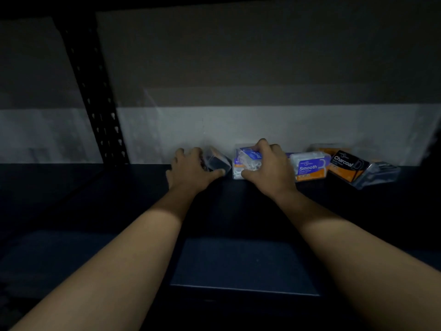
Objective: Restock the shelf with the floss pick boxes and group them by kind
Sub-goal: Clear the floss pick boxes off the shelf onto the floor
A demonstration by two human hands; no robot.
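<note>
Dark shelf (107,199): a near-black board; we see the floss pick boxes lined up along its back edge, against a pale wall (310,125).
Upright: a black perforated metal post (95,91) stands at the rear left of the shelf.
Left hand (191,169): we find it wrapped around a clear box with dark contents (216,161), thumb along the front, fingers at the far side; the box is tilted.
Right hand (267,167): we find it gripping a blue-labelled box of white picks (247,161), fingers over the top, thumb low at the front; this box stands just beside the left hand's box.
Smooth box (310,167): white picks, blue and orange label, just right of the right hand.
Charcoal box (346,167): black and orange label, leaning, next to the Smooth box.
Rightmost box (379,174): clear, lying tipped over, touching the Charcoal box.
Behind the row: we cannot tell what the orange shapes are.
</note>
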